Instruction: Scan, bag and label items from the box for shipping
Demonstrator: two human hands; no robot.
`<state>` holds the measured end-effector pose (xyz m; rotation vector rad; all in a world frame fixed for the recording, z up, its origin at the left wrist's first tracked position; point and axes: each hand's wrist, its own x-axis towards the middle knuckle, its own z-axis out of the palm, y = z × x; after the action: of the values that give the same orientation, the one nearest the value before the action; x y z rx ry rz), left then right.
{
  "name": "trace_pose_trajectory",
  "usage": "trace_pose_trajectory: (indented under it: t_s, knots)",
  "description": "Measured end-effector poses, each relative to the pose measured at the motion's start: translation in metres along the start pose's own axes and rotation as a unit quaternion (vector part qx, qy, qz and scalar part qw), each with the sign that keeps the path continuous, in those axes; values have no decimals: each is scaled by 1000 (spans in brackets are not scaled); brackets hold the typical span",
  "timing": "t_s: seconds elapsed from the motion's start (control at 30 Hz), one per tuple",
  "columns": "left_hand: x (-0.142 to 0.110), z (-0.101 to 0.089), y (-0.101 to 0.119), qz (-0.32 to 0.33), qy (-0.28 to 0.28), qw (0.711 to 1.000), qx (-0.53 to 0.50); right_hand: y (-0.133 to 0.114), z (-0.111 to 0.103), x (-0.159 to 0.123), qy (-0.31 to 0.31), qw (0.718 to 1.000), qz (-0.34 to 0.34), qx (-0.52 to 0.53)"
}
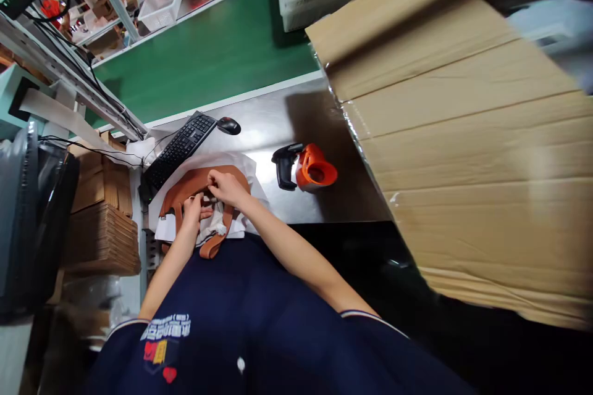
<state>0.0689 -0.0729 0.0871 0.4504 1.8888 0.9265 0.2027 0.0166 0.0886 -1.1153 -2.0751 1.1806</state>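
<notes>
A brown handbag [189, 184] with a strap lies on white wrapping [248, 166] at the near left of the metal table, close against my body. White filling [215, 222] shows in its opening. At the left of that opening is my left hand [196, 210], thumb and fingertips closed on the bag's edge. My right hand [226, 187] pinches the bag's upper edge from the other side, fingers bent. What exactly lies between the fingertips is too small to make out. A white tag [165, 228] sticks out at the bag's left.
Behind the bag are a black keyboard [180, 147] and mouse [228, 126]. A black scanner [285, 166] rests by an orange holder [317, 168]. Large cardboard [463, 154] covers the right side. A green conveyor [208, 55] runs behind; folded cartons [104, 237] stand left.
</notes>
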Motion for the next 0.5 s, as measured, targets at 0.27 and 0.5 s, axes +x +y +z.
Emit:
trace_pose_trajectory:
  t_s: [0.27, 0.5]
  knots:
    - [-14, -4, -8, -6, 7, 998, 60, -3, -4, 5, 15, 999, -11, -35]
    - [-46, -25, 5, 49, -53, 996, 59, -11, -13, 11, 85, 994, -15, -64]
